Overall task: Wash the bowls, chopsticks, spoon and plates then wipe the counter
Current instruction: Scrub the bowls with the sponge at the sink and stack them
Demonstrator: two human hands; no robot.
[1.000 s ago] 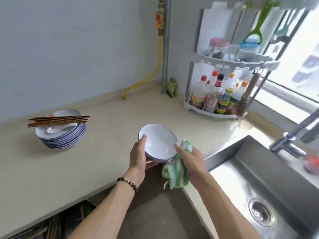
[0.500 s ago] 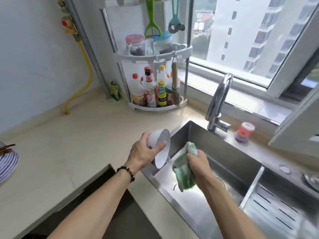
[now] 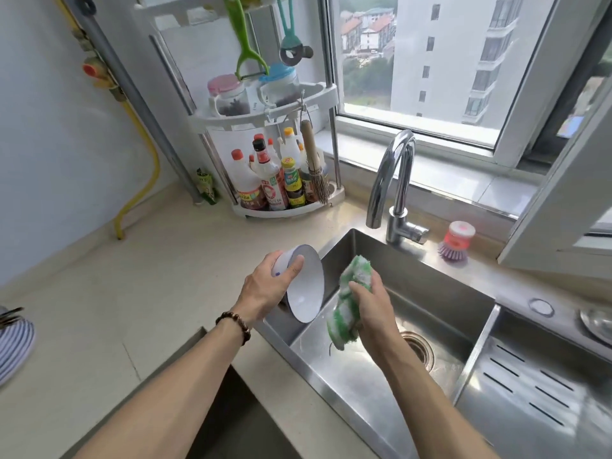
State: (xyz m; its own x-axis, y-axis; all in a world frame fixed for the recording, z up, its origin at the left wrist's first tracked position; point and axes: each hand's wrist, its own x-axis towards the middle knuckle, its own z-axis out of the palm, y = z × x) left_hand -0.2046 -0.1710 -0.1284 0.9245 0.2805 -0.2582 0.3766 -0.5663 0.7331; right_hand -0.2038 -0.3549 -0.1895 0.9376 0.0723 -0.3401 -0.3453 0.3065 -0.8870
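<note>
My left hand (image 3: 265,289) grips a white bowl (image 3: 306,293) with a blue rim, tipped on its side so its opening faces right, over the left edge of the steel sink (image 3: 430,286). Just right of the bowl, my right hand (image 3: 372,306) holds a green-and-white scrubbing cloth (image 3: 349,303) above the sink basin. Cloth and bowl are close but apart. At the far left edge the striped stack of plates (image 3: 13,346) shows partly, with chopstick ends (image 3: 10,318) on top.
A chrome faucet (image 3: 394,180) stands behind the sink, a red-and-purple dish brush (image 3: 455,243) to its right. A white corner rack (image 3: 281,207) holds sauce bottles. The drain (image 3: 419,349) lies below my right wrist. A slotted steel drainer (image 3: 530,385) is at right.
The view swung right from the counter to the sink. My left hand carried the bowl over the sink edge and tipped it sideways; my right hand brought the cloth over the basin.
</note>
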